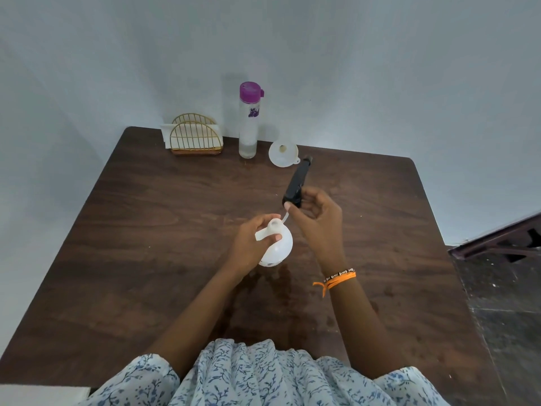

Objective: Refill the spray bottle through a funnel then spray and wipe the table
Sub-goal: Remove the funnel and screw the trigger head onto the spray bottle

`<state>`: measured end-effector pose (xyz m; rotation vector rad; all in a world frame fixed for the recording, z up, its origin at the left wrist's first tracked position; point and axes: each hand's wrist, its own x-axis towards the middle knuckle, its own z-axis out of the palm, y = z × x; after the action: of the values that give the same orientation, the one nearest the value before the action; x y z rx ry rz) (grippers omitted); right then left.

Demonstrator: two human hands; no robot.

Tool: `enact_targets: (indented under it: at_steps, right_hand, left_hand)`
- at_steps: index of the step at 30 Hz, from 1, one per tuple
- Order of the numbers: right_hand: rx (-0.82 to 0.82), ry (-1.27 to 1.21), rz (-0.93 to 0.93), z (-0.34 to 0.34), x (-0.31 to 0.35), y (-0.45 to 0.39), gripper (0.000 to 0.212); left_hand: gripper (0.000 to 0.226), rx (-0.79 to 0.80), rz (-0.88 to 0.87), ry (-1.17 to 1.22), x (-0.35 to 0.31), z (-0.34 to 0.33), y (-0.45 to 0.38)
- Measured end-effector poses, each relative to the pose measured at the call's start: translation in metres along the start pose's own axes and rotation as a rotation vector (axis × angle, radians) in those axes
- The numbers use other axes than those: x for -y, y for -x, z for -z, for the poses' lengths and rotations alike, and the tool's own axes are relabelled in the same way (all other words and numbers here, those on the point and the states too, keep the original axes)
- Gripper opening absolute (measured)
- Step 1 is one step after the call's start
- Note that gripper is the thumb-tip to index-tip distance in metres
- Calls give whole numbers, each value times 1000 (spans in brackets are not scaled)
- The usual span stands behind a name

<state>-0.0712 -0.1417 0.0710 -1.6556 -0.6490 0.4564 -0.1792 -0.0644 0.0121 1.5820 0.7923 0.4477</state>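
My left hand (251, 243) grips the white round spray bottle (279, 244) by its neck, standing on the brown table (146, 230); its mouth is uncovered. My right hand (317, 218) holds the black spray head (297, 183) lifted just right of the bottle, tilted away, its thin clear tube still reaching toward the bottle's mouth. A white funnel (283, 153) lies at the far side of the table. Left of the funnel stands a tall clear water bottle (248, 121) with a purple lid, with some liquid at its bottom.
A gold wire holder with white napkins (194, 137) sits at the table's far left by the wall. Wet-looking marks show on the wood near me (287, 291). Dark furniture (503, 241) stands off the right edge. An orange thread band circles my right wrist.
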Motion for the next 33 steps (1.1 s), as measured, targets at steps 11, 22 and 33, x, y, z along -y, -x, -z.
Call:
enact_targets:
  at_steps: [11, 22, 33]
  right_hand:
    - [174, 153, -9, 0, -23, -1, 23]
    - [211, 223, 42, -1, -23, -1, 32]
    - [258, 343, 44, 0, -48, -2, 25]
  left_hand:
    - [35, -46, 66, -47, 4, -3, -1]
    - [29, -44, 121, -53, 14, -3, -7]
    - [28, 3, 47, 98, 11, -2, -3]
